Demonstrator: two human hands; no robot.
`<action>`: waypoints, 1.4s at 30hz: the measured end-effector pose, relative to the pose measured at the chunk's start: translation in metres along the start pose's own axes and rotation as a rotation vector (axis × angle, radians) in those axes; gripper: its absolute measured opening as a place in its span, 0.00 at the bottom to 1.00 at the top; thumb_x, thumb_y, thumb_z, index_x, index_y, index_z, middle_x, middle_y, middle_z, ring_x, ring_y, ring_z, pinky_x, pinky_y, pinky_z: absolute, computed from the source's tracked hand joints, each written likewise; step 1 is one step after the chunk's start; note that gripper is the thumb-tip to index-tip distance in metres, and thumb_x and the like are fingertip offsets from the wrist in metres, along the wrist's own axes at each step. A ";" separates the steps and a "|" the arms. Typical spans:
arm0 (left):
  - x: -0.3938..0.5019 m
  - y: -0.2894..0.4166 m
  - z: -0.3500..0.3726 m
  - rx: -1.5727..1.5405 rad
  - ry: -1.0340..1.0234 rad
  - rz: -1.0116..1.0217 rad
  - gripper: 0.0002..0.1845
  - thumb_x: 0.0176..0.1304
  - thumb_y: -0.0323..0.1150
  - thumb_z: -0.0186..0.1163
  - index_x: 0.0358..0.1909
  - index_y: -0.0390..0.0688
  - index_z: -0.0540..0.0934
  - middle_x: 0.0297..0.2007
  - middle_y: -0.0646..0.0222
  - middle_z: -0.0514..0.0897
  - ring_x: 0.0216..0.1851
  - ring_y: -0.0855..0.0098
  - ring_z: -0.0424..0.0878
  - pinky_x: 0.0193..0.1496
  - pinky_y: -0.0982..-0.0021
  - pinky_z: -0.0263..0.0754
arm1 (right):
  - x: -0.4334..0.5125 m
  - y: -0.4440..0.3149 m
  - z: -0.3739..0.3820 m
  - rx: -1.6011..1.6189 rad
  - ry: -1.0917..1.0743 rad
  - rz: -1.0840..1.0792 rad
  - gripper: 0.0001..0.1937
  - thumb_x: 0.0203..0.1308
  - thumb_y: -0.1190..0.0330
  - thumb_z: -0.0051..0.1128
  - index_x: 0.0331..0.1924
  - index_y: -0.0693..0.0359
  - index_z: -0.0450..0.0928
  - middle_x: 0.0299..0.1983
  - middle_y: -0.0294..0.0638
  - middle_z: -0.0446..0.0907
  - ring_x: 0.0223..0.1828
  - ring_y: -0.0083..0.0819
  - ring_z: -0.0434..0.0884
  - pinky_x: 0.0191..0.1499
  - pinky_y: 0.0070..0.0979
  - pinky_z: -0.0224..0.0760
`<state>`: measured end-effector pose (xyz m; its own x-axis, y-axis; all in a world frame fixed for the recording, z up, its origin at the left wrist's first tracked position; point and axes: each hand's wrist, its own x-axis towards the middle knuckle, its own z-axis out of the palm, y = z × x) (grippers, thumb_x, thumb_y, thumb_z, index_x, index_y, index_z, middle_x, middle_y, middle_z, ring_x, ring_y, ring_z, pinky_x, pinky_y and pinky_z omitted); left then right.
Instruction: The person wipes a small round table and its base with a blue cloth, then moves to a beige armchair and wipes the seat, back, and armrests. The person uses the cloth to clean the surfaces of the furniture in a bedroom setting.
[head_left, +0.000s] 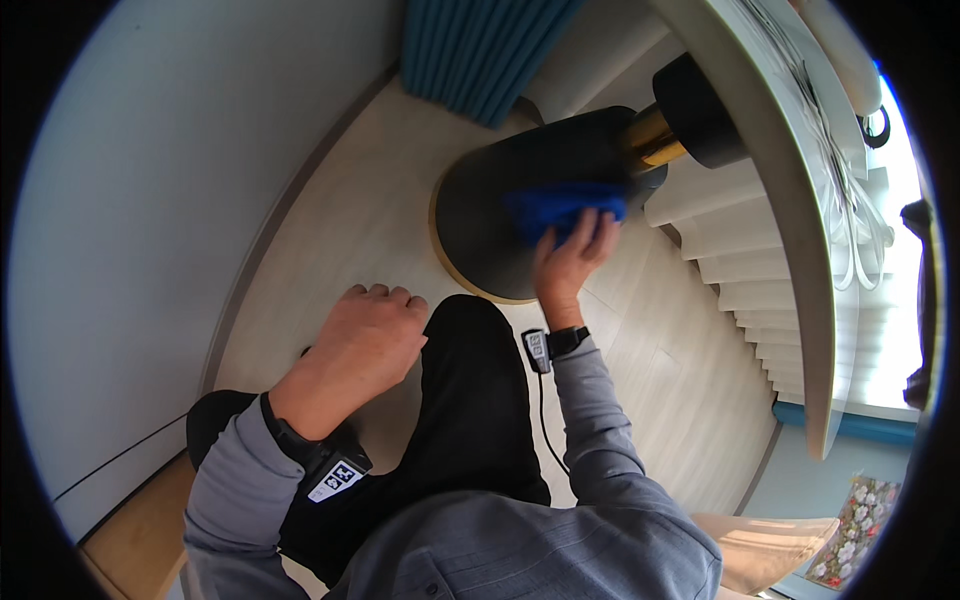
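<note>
A blue cloth (562, 208), blurred by motion, lies against the dark table base (487, 225). My right hand (574, 259) is on the cloth, with its fingers pressed over the near edge. The base is a broad rounded block with a gold-coloured rim at the floor, and a gold collar (656, 139) joins it to a black column (697, 109) under the tabletop. Above the gap between my knees, my left hand (367, 341) is curled into a loose fist. No object shows in it, though its palm side is hidden.
The pale tabletop (787, 172) curves along the right, with white cords (840, 195) on it. Blue pleated curtain (480, 60) hangs at the back; white curtain (727, 232) hangs behind the table. A white wall (187, 150) rises at left. One chair (757, 551) stands lower right.
</note>
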<state>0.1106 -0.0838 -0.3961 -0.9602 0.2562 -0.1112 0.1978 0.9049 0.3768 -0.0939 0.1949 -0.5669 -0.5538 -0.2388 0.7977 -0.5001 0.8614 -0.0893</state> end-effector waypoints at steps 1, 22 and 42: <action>-0.001 -0.001 0.001 0.001 -0.003 0.003 0.13 0.67 0.38 0.71 0.44 0.39 0.84 0.40 0.60 0.87 0.46 0.55 0.87 0.52 0.56 0.80 | -0.012 -0.007 -0.002 -0.029 -0.172 -0.148 0.33 0.63 0.71 0.66 0.74 0.64 0.72 0.78 0.56 0.60 0.80 0.66 0.58 0.81 0.62 0.52; -0.013 -0.002 0.003 0.012 -0.045 -0.125 0.13 0.67 0.37 0.71 0.43 0.37 0.84 0.39 0.59 0.87 0.44 0.56 0.86 0.52 0.57 0.80 | -0.048 -0.028 0.078 -0.196 -0.928 -1.046 0.22 0.74 0.61 0.51 0.66 0.60 0.81 0.72 0.49 0.75 0.83 0.57 0.61 0.86 0.57 0.41; -0.004 -0.001 -0.001 0.030 0.071 0.039 0.12 0.66 0.37 0.72 0.41 0.39 0.85 0.38 0.60 0.88 0.43 0.57 0.88 0.50 0.56 0.80 | 0.069 0.069 -0.081 -0.103 -0.258 -0.325 0.19 0.56 0.73 0.67 0.54 0.56 0.82 0.61 0.47 0.78 0.77 0.53 0.71 0.81 0.63 0.50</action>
<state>0.1137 -0.0864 -0.3953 -0.9630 0.2677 -0.0314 0.2401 0.9049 0.3514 -0.1129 0.2741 -0.4694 -0.5332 -0.5980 0.5984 -0.6142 0.7600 0.2123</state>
